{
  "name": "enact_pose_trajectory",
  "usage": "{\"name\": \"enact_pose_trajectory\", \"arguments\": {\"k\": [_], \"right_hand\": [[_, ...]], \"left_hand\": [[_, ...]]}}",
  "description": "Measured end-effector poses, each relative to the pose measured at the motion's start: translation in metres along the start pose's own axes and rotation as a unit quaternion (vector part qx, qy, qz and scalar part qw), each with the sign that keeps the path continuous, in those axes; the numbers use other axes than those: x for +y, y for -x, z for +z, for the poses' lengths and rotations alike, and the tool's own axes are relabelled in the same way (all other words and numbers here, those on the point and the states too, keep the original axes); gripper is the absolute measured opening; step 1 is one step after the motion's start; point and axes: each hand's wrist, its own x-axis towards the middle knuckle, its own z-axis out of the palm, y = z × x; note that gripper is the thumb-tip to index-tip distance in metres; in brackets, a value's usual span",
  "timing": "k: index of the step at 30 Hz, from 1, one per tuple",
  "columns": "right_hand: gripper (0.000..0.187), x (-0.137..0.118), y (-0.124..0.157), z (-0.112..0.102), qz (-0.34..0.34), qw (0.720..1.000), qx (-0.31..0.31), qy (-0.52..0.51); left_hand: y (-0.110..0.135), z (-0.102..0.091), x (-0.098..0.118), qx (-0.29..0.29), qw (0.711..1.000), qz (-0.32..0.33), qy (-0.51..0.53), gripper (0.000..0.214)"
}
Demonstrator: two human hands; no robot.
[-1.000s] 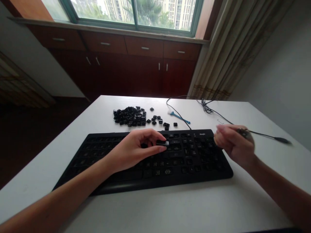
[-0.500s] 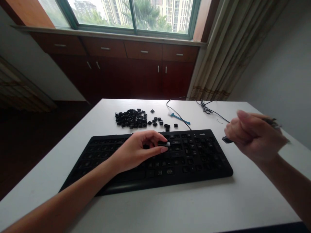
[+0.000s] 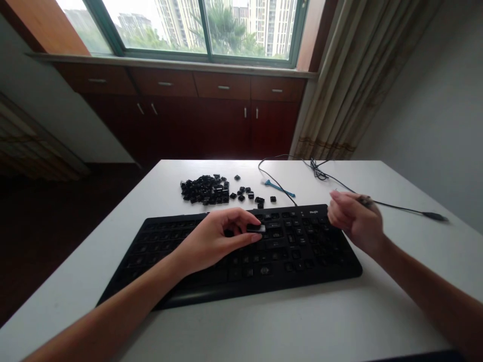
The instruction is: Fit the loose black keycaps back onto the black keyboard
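**Item:** black keycap [image 3: 255, 228], wide, held just above the upper middle of a black keyboard [image 3: 298, 269]. Its long axis runs left to right, along the key rows, with its right end pointing toward the right hand. Which face is up cannot be told.

**Left hand** [image 3: 215, 242]: the nearer hand, with the keycap at its fingertips. Fingers above and thumb below pinch the keycap across its short axis.

**Right hand** [image 3: 354, 218]: well to the right of the keycap, over the keyboard's upper right end. Fingers curl loosely together. A small dark object [image 3: 365, 201] sits at the top of the hand, too blurred to tell if gripped. A black cable [image 3: 400, 206] extends to the right from there.

**Also on the white table** [image 3: 309, 322]: a pile of black keycaps [image 3: 206, 189] and a blue plastic strip [image 3: 279, 187], both beyond the keyboard.
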Motion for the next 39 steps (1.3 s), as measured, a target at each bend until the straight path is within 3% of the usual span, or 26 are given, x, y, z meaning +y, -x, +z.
{"name": "enact_pose_trajectory", "arguments": {"k": [4, 6, 8, 11, 13, 15, 24, 27, 33, 39], "right_hand": [[0.054, -0.013, -0.002, -0.003, -0.069, 0.997, -0.004, 0.021], [0.055, -0.025, -0.004, -0.004, -0.105, 0.988, 0.004, 0.115], [0.05, -0.031, -0.008, -0.002, -0.136, 0.954, 0.002, 0.268], [0.029, -0.024, -0.013, 0.009, -0.175, 0.887, -0.08, 0.42], [0.019, -0.015, -0.012, 0.02, -0.186, 0.861, -0.16, 0.446], [0.022, -0.006, -0.008, 0.031, -0.186, 0.844, -0.217, 0.453], [0.027, 0.026, 0.02, 0.051, -0.252, 0.835, -0.25, 0.42], [0.027, 0.028, 0.02, 0.051, -0.267, 0.839, -0.247, 0.404], [0.026, 0.026, 0.02, 0.044, -0.286, 0.843, -0.202, 0.41], [0.03, 0.026, 0.019, 0.038, -0.294, 0.834, -0.199, 0.422]], "left_hand": [[0.0, 0.001, 0.001, 0.004, 1.0, 0.011, -0.002, 0.033], [0.001, 0.002, 0.001, 0.01, 1.0, 0.018, -0.005, 0.033], [0.001, 0.004, 0.0, 0.019, 0.999, 0.03, -0.013, 0.031], [0.003, 0.008, 0.001, 0.049, 0.996, 0.063, -0.044, 0.027], [0.005, 0.01, 0.002, 0.074, 0.99, 0.089, -0.08, 0.023], [0.007, 0.013, 0.004, 0.092, 0.982, 0.119, -0.113, 0.022], [0.014, 0.019, 0.002, 0.097, 0.961, 0.205, -0.156, 0.021], [0.014, 0.018, 0.004, 0.087, 0.957, 0.206, -0.187, 0.015], [0.014, 0.018, 0.007, 0.089, 0.955, 0.199, -0.201, 0.028], [0.012, 0.018, 0.008, 0.086, 0.959, 0.199, -0.183, 0.019]]}}
